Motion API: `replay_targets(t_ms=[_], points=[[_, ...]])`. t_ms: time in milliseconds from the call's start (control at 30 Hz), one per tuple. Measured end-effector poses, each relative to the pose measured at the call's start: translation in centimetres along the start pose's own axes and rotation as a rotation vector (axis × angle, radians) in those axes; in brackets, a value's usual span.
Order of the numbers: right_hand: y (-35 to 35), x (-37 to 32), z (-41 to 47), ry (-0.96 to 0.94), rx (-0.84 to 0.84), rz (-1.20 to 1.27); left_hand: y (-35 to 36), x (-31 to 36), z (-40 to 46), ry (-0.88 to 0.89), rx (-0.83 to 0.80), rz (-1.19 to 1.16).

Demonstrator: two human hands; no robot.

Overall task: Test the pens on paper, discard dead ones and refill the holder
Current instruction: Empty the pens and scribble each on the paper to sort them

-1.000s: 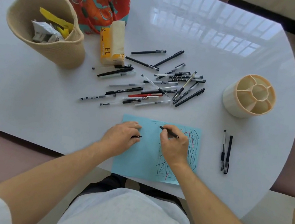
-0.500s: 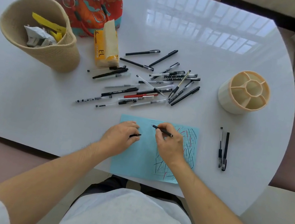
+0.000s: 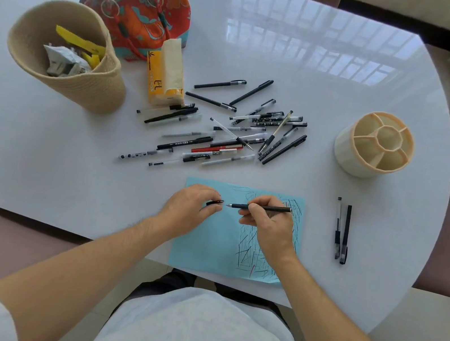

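Pen [image 3: 266, 207], black, slim: light, rigid, smooth-barrelled, so likely slippery; best held mid-barrel. Right hand [image 3: 266, 226] pinches it there, level above the blue paper [image 3: 205, 244], tip pointing left. Cap [image 3: 215, 202]: small, light (easily dropped), pinched in left hand [image 3: 188, 212], just beside the pen tip, apart. Untested pens [image 3: 224, 128] lie heaped on the desk [image 3: 40, 163] beyond; holder [image 3: 376, 149] well right.

Print on tissue pack [image 3: 164, 79] and pens [image 3: 226, 129] too small to read.
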State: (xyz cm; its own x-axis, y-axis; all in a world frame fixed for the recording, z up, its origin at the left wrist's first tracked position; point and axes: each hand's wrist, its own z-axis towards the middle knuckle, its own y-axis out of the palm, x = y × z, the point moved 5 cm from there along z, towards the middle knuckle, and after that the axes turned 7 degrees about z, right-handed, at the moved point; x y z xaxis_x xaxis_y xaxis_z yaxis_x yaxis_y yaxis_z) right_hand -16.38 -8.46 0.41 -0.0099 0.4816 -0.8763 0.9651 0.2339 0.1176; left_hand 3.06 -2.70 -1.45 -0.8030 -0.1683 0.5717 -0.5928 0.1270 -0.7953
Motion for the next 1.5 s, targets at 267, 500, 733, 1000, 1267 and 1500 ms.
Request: replay_targets(t_ms=[267, 500, 733, 1000, 1267, 1500], points=[[0.3, -0.2, 0.1, 0.043, -0.002, 0.056, -0.1, 0.5, 0.3, 0.003, -0.081, -0.019], [0.1, 0.0, 0.5, -0.006, 0.046, 0.049, -0.5, 0.9, 0.1, -0.007, -0.086, -0.043], [2.6, 1.1, 0.6, 0.079, -0.058, 0.037, -1.5, 2.3, 0.0, 0.036, -0.032, -0.013], [5.6, 0.8, 3.6, 0.182, -0.253, -0.198, -2.4, -2.4, -2.7, -0.185, -0.06, -0.107], [-2.0, -5.4, 14.1, -0.207, 0.186, -1.023, -5.5, -13.3, -9.6, -0.691, 0.17, -0.037], [-2.6, -5.7, 16.1, -0.364, 0.03, -1.539, -7.0, -17.7, -13.5, -0.941, 0.274, 0.009]])
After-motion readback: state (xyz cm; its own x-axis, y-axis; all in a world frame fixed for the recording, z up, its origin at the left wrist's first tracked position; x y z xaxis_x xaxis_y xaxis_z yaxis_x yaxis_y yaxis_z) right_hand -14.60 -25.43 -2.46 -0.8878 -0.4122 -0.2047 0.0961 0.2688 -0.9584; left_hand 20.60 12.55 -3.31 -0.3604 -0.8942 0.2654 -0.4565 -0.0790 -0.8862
